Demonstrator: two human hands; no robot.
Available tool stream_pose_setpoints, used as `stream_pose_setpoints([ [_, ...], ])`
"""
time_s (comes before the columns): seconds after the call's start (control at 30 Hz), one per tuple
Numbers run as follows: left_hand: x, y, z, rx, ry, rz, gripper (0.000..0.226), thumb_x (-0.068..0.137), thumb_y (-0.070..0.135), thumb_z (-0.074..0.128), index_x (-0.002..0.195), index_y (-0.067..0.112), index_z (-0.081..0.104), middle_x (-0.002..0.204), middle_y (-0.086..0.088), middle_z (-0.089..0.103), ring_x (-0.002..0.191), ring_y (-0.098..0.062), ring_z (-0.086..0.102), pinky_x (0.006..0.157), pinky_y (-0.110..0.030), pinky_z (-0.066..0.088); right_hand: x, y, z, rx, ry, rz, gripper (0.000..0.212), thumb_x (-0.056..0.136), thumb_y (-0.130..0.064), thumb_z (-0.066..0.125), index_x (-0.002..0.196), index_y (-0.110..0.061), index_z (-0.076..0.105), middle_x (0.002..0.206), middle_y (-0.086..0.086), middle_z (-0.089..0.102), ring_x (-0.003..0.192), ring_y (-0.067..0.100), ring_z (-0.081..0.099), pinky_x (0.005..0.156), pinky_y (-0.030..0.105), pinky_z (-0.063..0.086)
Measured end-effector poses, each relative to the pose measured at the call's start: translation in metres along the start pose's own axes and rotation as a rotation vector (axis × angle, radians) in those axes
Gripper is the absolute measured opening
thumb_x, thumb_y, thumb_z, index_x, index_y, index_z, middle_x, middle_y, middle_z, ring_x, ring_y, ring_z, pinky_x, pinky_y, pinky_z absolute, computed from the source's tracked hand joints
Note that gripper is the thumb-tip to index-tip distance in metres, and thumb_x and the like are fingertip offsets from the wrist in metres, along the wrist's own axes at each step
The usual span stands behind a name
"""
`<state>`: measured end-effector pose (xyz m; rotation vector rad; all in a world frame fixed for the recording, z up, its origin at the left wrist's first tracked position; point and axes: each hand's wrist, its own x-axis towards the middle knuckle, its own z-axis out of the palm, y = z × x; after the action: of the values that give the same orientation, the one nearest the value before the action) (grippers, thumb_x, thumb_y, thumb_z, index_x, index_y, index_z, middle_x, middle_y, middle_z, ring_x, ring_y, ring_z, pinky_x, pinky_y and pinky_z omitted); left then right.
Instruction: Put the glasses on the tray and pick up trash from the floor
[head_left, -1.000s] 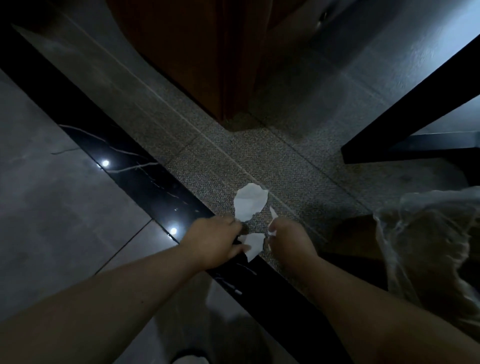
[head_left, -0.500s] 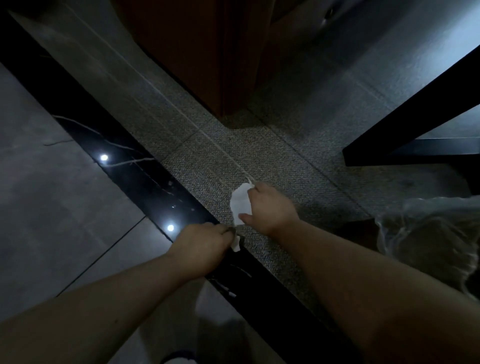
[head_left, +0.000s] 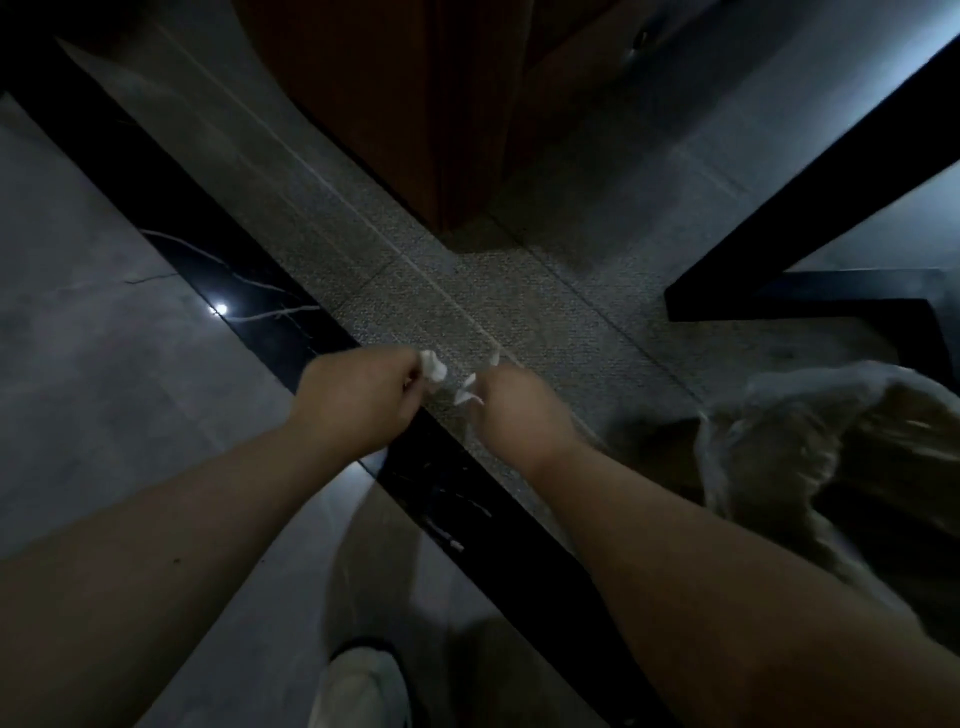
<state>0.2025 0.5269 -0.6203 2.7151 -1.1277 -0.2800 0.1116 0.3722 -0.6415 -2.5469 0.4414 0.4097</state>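
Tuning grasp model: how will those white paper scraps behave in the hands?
Likely floppy: the scrap in the left hand looks crumpled. Probably very light: thin torn slivers poke from the closed right hand. Apt to slip out or tear, since only small edges show.

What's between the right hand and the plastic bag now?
Head view: only bare grey carpet lies between the right hand, closed on paper scraps, and the plastic bag.
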Motion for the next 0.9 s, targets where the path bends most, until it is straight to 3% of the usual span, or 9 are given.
stream_pose_setpoints([
  [0.03,-0.004,0.010,-0.016,-0.013,-0.001,-0.025,0.020,0.088,0.035,0.055,0.084,0.017,0.063,0.073,-0.005,0.068,0.065,-0.028,0.063,0.050,-0.031,0.045,-0.016,-0.007,-0.014,0.053,0.060,0.003,0.015,0.089,-0.020,0.057,0.096,-0.012,0.068,0.091,0.009,0.066,0.086,0.028,0.063,0.057,0.027,0.039],
  [0.1,-0.011,0.031,-0.046,-0.048,0.004,-0.039,0.021,0.089,0.036,0.053,0.087,0.017,0.063,0.075,-0.005,0.069,0.068,-0.029,0.064,0.054,-0.034,0.049,-0.047,-0.019,-0.049,0.142,0.158,0.020,0.011,0.088,-0.022,0.060,0.089,-0.014,0.067,0.088,0.007,0.065,0.082,0.024,0.060,0.058,0.025,0.031],
  [0.2,-0.020,0.080,-0.097,-0.065,-0.024,-0.013,0.022,0.091,0.038,0.050,0.090,0.019,0.061,0.074,-0.003,0.067,0.065,-0.027,0.061,0.053,-0.035,0.049,-0.102,-0.023,-0.116,0.161,0.271,0.020,0.009,0.088,-0.022,0.062,0.087,-0.014,0.065,0.092,0.008,0.067,0.079,0.019,0.055,0.065,0.026,0.031],
  [0.33,-0.031,0.156,-0.145,-0.101,-0.057,0.090,0.021,0.090,0.040,0.050,0.091,0.022,0.060,0.078,0.000,0.066,0.066,-0.024,0.060,0.055,-0.036,0.050,-0.184,0.010,-0.196,0.220,0.374,0.035,0.009,0.089,-0.020,0.063,0.087,-0.011,0.064,0.085,0.004,0.064,0.076,0.016,0.057,0.066,0.024,0.039],
  [0.5,-0.024,0.264,-0.156,-0.125,-0.117,0.269,0.022,0.090,0.038,0.048,0.087,0.022,0.061,0.079,0.000,0.063,0.067,-0.023,0.057,0.055,-0.034,0.044,-0.254,0.095,-0.219,-0.007,0.312,0.302,0.015,0.090,-0.026,0.063,0.095,-0.012,0.066,0.088,0.002,0.063,0.078,0.013,0.053,0.071,0.025,0.034],
  [0.6,-0.015,0.316,-0.140,-0.019,-0.209,0.315,0.019,0.093,0.034,0.048,0.093,0.021,0.061,0.090,-0.002,0.063,0.075,-0.023,0.058,0.057,-0.032,0.039,-0.273,0.131,-0.208,0.062,0.175,0.389,0.013,0.089,-0.027,0.063,0.098,-0.017,0.064,0.094,-0.001,0.061,0.087,0.013,0.058,0.072,0.025,0.041],
  [0.67,-0.010,0.336,-0.126,0.055,-0.298,0.327,0.015,0.093,0.030,0.050,0.098,0.020,0.060,0.098,-0.004,0.062,0.082,-0.024,0.059,0.061,-0.033,0.038,-0.279,0.147,-0.200,0.052,0.135,0.435,0.023,0.086,-0.031,0.065,0.106,-0.021,0.060,0.103,-0.002,0.058,0.089,0.011,0.054,0.071,0.027,0.042],
  [0.77,-0.013,0.356,-0.110,0.150,-0.428,0.335,0.015,0.091,0.029,0.055,0.100,0.018,0.059,0.104,-0.005,0.060,0.086,-0.023,0.057,0.062,-0.035,0.037,-0.289,0.163,-0.195,0.083,0.096,0.451,0.039,0.080,-0.042,0.067,0.114,-0.028,0.051,0.111,-0.004,0.051,0.091,0.011,0.052,0.069,0.029,0.047],
  [0.9,-0.025,0.358,-0.118,0.119,-0.356,0.402,0.032,0.088,0.040,0.055,0.112,0.019,0.054,0.112,-0.005,0.057,0.101,-0.025,0.053,0.074,-0.040,0.047,-0.315,0.160,-0.206,-0.011,0.173,0.295,0.064,0.078,-0.048,0.067,0.132,-0.023,0.044,0.132,0.008,0.048,0.111,0.025,0.053,0.080,0.041,0.053],
])
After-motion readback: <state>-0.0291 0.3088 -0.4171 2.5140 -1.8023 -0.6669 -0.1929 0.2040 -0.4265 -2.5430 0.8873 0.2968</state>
